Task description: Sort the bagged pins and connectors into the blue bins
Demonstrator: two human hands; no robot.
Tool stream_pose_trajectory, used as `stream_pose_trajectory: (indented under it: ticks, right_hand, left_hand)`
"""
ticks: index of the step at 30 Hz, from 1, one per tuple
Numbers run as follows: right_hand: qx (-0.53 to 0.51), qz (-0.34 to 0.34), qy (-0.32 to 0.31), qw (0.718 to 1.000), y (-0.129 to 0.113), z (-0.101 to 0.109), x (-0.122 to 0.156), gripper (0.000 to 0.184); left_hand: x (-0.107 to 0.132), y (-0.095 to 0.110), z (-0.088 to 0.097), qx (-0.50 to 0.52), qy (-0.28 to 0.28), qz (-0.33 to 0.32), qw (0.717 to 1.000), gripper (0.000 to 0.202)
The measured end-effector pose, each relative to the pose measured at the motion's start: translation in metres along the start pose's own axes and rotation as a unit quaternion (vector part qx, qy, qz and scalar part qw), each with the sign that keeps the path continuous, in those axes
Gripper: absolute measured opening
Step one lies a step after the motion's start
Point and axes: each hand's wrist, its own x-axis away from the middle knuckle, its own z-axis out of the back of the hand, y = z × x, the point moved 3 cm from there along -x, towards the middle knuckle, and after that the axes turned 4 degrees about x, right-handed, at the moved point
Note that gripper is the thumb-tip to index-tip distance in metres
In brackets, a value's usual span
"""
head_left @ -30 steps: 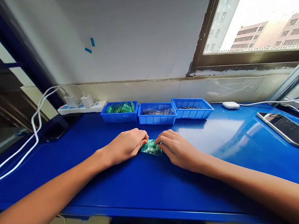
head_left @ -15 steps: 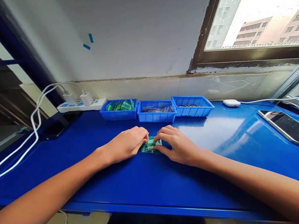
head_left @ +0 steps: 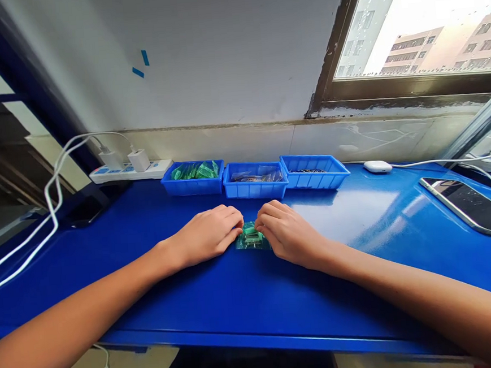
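Note:
A small green plastic bag lies on the blue table between my hands, with small metallic-looking pieces showing through it. My left hand is closed, its thumb and fingers pinching the bag's upper left edge. On the other side my right hand is closed too, fingertips pinched at the bag's upper right edge. Both sets of fingertips partly cover the bag's edges.
Three blue bins stand behind my hands: one with green plastic bags, one with clear bags, one with small dark pieces. A phone and a white case are right; a power strip with white cables is left.
My right hand's fingers have drawn together from a more spread pose onto the bag's upper edge. The bag now lies flatter, with its contents more visible. My left hand stays nearly in place.

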Motion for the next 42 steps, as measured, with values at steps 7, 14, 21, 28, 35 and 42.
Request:
stream_pose_trajectory:
  ticks: [7, 14, 21, 28, 35, 42]
  right_hand:
    - [-0.040, -0.023, 0.010, 0.999, -0.0009, 0.0016, 0.0009, 0.013]
    - [-0.048, -0.001, -0.011, 0.999, -0.0011, 0.0025, 0.0029, 0.012]
    - [-0.015, -0.009, -0.024, 1.000, -0.0003, 0.0018, 0.0016, 0.017]
    - [-0.022, -0.018, -0.041, 0.999, 0.0002, 0.0032, 0.0002, 0.019]
    - [-0.027, -0.017, -0.038, 0.999, 0.0000, 0.0034, 0.0000, 0.019]
    - [-0.036, -0.007, -0.043, 0.998, -0.0007, 0.0059, 0.0022, 0.013]
  left_hand:
    - [0.0012, -0.0012, 0.0000, 0.010, -0.002, 0.014, 1.000, 0.016]
    - [0.0038, -0.0025, 0.0013, 0.069, 0.027, -0.037, 0.997, 0.015]
    - [0.0048, -0.0015, -0.0027, 0.089, 0.044, -0.100, 0.990, 0.018]
    - [0.0031, 0.0013, 0.0008, 0.108, 0.043, -0.066, 0.991, 0.010]
    - [0.0018, 0.0035, 0.0010, 0.118, 0.033, -0.068, 0.990, 0.010]
    - [0.0026, -0.0015, 0.0019, 0.120, 0.048, -0.097, 0.987, 0.011]
